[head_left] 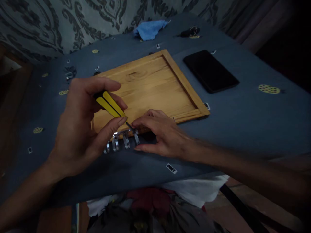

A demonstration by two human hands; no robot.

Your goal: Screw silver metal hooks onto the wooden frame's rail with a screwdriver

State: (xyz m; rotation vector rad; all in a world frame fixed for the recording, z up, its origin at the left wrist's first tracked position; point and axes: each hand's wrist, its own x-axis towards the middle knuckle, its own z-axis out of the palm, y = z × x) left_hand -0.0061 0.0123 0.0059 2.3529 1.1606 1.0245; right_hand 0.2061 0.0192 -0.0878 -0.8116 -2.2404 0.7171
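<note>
A shallow wooden tray-like frame (143,87) lies on the table, its near edge towards me. Along that edge sits a row of metal hooks (125,139). In my left hand (82,119) is a screwdriver (110,104) with a yellow and black handle, pinched between thumb and fingers. Its tip slants down to the rightmost hook. My right hand (165,132) closes around that same hook, thumb below and fingers above, resting on the frame's edge. The palm side of my right hand is hidden.
To the right of the frame lies a black phone (211,71). A blue cloth (150,29) and a dark tool (189,31) rest at the back. Small metal pieces (70,72) lie at the left. A patterned curtain (48,26) hangs behind the table.
</note>
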